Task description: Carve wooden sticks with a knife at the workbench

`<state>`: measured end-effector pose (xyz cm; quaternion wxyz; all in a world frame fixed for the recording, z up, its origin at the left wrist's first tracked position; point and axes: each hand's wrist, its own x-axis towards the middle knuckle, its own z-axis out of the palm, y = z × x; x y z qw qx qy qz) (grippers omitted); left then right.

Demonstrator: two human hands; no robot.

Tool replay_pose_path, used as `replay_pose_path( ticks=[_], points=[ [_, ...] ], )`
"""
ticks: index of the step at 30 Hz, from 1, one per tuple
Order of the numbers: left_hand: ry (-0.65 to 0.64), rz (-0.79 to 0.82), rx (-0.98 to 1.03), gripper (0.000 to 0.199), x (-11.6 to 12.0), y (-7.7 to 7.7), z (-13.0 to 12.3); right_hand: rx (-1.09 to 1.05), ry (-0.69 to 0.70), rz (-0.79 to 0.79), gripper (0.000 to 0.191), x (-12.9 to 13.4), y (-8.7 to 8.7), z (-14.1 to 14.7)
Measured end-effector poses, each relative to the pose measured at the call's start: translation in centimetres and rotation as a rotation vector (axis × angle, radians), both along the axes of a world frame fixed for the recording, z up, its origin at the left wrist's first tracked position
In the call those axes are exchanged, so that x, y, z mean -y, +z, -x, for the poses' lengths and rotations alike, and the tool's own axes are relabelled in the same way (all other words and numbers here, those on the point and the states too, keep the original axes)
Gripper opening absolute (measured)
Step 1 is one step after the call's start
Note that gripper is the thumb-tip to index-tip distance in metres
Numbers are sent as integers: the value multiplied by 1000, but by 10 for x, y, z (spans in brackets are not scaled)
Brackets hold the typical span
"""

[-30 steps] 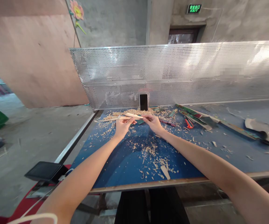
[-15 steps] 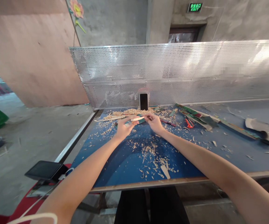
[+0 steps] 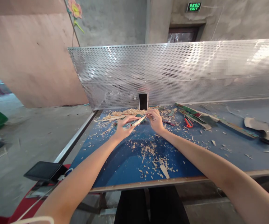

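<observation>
Between my two hands is a short, pale carved piece of wood (image 3: 139, 121), tilted with its right end higher. My left hand (image 3: 123, 129) pinches its lower left end between thumb and fingers. My right hand (image 3: 156, 120) has its fingertips closed on the upper right end. Both hands are a little above the blue tabletop (image 3: 115, 165), which is strewn with wood shavings (image 3: 148, 149). Behind them a phone (image 3: 143, 101) stands upright among more shavings. What lies just under the fingers is partly hidden.
Red-handled cutters (image 3: 188, 122) and long painted strips (image 3: 232, 128) lie to the right. A perforated metal screen (image 3: 171, 71) closes off the table's back. A flat wood offcut (image 3: 164, 171) rests near the front edge. At lower left is a black screen device (image 3: 44, 170).
The wood piece has turned from nearly level to a slant, its right end now up. My right hand has risen slightly, and its fingers have shifted on the piece.
</observation>
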<state>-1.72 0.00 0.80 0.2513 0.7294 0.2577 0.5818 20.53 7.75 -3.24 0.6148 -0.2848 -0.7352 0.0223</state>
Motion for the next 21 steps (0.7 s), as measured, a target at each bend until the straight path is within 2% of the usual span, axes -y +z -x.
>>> replay_pose_path(
  ticks=[6, 14, 21],
  points=[
    [-15, -57, -51, 27, 3, 0, 1, 10, 25, -14, 20, 0, -2, 2],
    [71, -34, -46, 18, 0, -5, 1, 4, 18, -2, 19, 2, -1, 3],
    [60, -15, -23, 18, 2, -6, 1, 12, 13, -28, 18, 4, -1, 4]
  ],
)
